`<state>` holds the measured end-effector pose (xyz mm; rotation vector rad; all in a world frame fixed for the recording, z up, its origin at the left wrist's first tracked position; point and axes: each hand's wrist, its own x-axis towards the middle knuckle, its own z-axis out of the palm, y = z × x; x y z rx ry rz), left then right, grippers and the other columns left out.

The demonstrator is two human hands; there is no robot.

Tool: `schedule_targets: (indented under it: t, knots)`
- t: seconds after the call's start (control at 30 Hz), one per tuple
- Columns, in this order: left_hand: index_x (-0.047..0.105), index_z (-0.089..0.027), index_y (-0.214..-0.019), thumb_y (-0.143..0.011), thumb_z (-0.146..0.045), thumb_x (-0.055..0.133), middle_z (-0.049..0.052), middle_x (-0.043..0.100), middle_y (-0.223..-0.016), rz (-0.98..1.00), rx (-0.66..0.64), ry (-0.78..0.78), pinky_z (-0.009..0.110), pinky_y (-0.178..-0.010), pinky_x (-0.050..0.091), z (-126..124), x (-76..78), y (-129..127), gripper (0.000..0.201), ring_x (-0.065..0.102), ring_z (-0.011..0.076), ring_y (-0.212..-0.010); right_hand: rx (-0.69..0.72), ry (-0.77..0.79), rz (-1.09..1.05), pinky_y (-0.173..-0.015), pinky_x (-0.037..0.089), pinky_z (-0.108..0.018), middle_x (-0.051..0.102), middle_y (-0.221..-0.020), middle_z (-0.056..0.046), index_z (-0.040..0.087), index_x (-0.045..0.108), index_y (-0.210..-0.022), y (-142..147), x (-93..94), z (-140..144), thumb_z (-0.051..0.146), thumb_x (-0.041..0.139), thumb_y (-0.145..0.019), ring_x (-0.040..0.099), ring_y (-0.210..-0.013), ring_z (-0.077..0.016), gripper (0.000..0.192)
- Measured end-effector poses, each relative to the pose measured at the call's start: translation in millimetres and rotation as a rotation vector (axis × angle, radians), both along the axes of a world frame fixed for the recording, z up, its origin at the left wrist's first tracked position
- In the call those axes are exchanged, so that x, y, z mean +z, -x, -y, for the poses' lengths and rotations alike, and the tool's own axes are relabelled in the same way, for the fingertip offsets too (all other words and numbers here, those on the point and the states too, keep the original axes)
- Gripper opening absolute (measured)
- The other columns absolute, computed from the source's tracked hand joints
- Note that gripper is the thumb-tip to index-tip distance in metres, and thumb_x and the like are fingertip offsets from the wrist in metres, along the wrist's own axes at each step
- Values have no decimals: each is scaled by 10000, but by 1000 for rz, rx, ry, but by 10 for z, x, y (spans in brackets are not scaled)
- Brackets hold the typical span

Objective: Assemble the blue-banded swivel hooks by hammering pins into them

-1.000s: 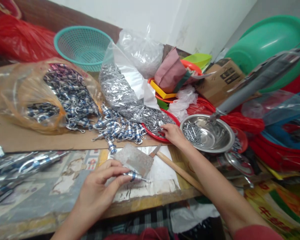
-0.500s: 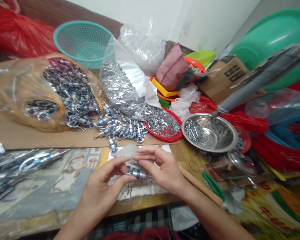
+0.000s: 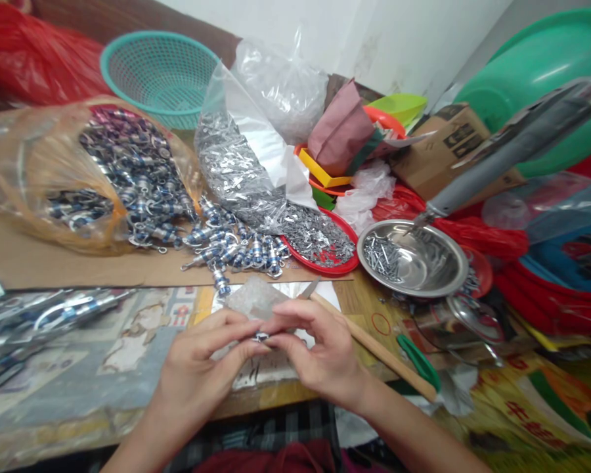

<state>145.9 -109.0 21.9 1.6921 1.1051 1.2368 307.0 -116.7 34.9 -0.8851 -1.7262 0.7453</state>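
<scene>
Hands: left hand (image 3: 201,361) and right hand (image 3: 315,348) both pinching small metal fitting (image 3: 262,337)

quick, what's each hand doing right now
Left hand: closed, pinching the small metal part with thumb and fingers.
Right hand: closed, fingertips pinching the same part from the other side.

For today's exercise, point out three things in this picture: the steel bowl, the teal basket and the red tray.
Steel bowl (image 3: 438,263): head view, on its bare inner wall, right of the screws.
Teal basket (image 3: 160,75): head view, on its mesh inside.
Red tray (image 3: 342,268): head view, on its near rim.
</scene>
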Motion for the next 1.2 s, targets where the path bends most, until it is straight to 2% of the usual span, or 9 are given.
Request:
schedule_targets:
  t: [0.17, 0.33, 0.57, 0.67, 0.8, 0.93, 1.0, 1.13, 1.2]
  knots:
    - [749, -313, -741, -648, -176, 691, -4, 676, -670, 79, -33, 193, 199, -561, 460, 38, 17, -8, 175, 622, 141, -639, 0, -124, 42, -707, 559, -225, 675, -843, -27, 221, 506, -1078, -50, -29, 67, 25, 562, -767, 664, -762, -123, 371]
    - [739, -294, -650, -661, -210, 678, -16, 681, -678, 171, -38, 305, 204, -608, 467, 56, 73, 14, 104, 618, 142, -662, -34, -395, 319, -784, 526, -275, 632, -991, -120, 156, 535, -1077, -155, -37, 115, 129, 628, -752, 612, -926, -179, 339]
    - [690, -259, -653, -710, -270, 630, -11, 663, -734, -96, 7, 164, 223, -687, 434, 85, 216, 24, 83, 600, 157, -728, -14, -612, 546, -696, 527, -260, 683, -949, -138, 115, 658, -914, -232, 29, 101, 115, 470, -844, 635, -874, -177, 201]
    - [700, -265, -668, -708, -295, 627, -6, 690, -817, -132, 23, 160, 233, -753, 429, 78, 252, 41, 88, 614, 177, -805, -24, -547, 452, -688, 532, -242, 687, -953, -134, 125, 672, -904, -202, 20, 85, 83, 489, -816, 644, -863, -159, 207]
    - [708, -261, -694, -717, -324, 622, -13, 719, -767, -90, -90, 350, 227, -694, 460, 67, 239, 71, 109, 639, 176, -742, -18, -348, 256, -702, 540, -204, 697, -922, -120, 141, 694, -874, -139, -49, 78, 32, 539, -759, 661, -831, -141, 222]
    - [700, -236, -763, -674, -314, 670, -7, 732, -774, 162, -42, 571, 223, -706, 495, 125, 159, 20, 123, 654, 173, -765, -66, -165, 117, -647, 551, -192, 712, -812, -108, 131, 719, -812, -59, -58, 125, 99, 664, -703, 674, -702, -145, 127]
    - [659, -239, -905, -613, -276, 720, -11, 729, -833, 330, 13, 654, 215, -708, 507, 165, 124, -32, 301, 656, 169, -804, -85, -90, 103, -629, 545, -191, 710, -776, -115, 102, 721, -803, -39, -23, 150, 120, 679, -696, 670, -676, -146, 116]
    - [497, -228, -1148, -605, -265, 732, -19, 689, -773, 449, 81, 693, 214, -718, 512, 185, 92, -105, 592, 654, 157, -802, -29, 70, 300, -653, 523, -182, 712, -775, -69, 130, 725, -792, -170, 74, -16, 213, 655, -740, 661, -704, -129, 120]
    - [454, -216, -1182, -625, -292, 721, -18, 669, -724, 435, 80, 693, 227, -696, 521, 162, 81, -114, 622, 659, 160, -757, -216, 106, 564, -755, 503, -210, 712, -859, -42, 185, 719, -824, -344, 95, -271, 266, 567, -814, 652, -808, -130, 172]
